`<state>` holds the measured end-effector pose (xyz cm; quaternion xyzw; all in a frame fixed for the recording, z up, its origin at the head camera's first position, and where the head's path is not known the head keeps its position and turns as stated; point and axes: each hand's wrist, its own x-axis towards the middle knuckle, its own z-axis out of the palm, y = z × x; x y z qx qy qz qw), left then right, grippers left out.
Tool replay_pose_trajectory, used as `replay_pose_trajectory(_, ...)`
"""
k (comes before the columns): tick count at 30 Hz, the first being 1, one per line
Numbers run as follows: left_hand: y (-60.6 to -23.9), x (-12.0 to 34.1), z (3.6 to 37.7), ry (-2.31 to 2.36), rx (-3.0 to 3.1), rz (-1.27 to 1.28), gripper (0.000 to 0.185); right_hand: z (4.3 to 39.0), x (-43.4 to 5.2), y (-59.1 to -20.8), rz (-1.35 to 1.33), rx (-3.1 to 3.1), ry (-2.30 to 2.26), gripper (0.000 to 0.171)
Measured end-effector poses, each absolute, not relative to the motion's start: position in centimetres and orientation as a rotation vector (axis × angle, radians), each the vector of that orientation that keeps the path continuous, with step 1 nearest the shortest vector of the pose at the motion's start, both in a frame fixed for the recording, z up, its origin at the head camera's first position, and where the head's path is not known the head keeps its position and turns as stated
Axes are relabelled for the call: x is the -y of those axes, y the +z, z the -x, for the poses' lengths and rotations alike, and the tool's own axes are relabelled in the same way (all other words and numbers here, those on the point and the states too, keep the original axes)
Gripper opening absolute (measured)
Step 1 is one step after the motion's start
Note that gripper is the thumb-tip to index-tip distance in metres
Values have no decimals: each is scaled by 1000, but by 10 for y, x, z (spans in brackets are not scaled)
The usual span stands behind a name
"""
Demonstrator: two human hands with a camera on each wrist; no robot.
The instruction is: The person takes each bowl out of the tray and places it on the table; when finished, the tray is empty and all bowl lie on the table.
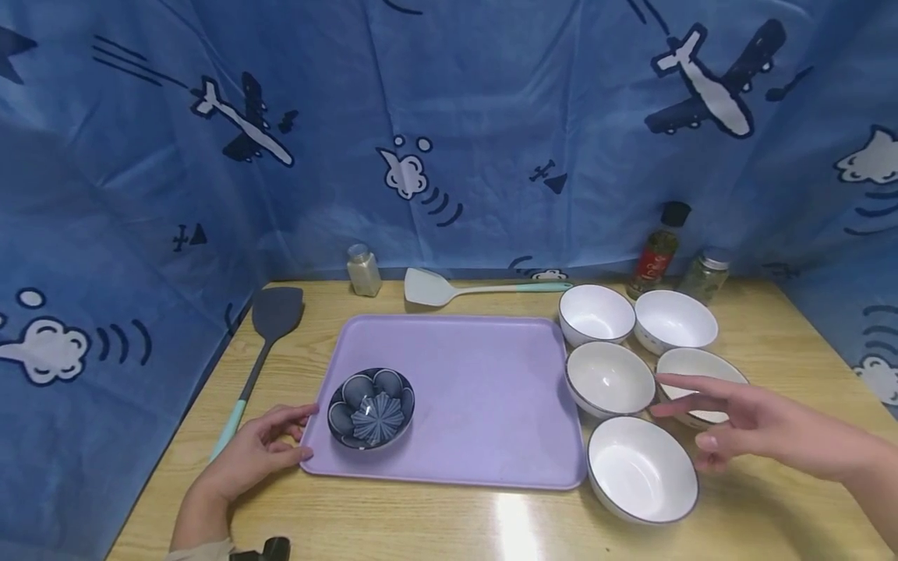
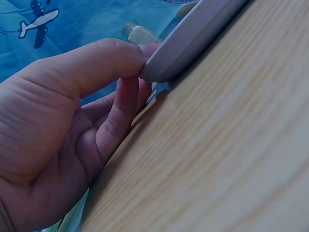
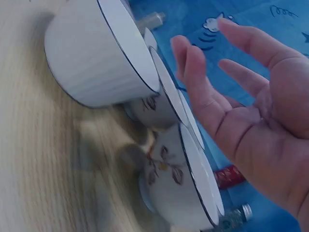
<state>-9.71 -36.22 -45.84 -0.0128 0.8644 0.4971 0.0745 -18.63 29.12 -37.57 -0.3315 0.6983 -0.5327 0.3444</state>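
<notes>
My left hand [image 1: 256, 452] pinches the left rim of a lilac tray [image 1: 484, 397]. In the left wrist view, the thumb lies on the tray's edge [image 2: 186, 46] and fingers bend beneath it. A dark blue patterned bowl [image 1: 372, 409] sits on the tray's left part. My right hand [image 1: 751, 428] hovers over the right-hand bowls with fingers extended and nothing held. Nearest to it are a white bowl [image 1: 641, 471] at the front and a flower-patterned bowl [image 3: 169, 174], partly hidden behind the hand in the head view. The right wrist view shows the palm apart from the bowls.
More white bowls [image 1: 596, 312] crowd the tray's right side. A pale spatula [image 1: 428, 288] lies behind the tray, a dark spatula [image 1: 277, 312] to its left. A small shaker [image 1: 363, 271], a red-labelled bottle [image 1: 655, 253] and a glass jar [image 1: 705, 276] stand by the blue curtain [image 1: 477, 93].
</notes>
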Motion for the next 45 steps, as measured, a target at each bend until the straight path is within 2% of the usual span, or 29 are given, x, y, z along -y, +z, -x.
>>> replay_pose_trajectory(13,-456,363,98,1505,-2610,15,66,198,-233,-368,745,-1805,-1347,60)
replay_pose_trajectory(26,-456,364,97,1475,-2624,20,64,223,-161,-356,636,-1901,-1314,64)
replay_pose_trajectory(45,-460,362,96,1521,-2607,11,63,247,-54,-375,589,-1774,-1391,66)
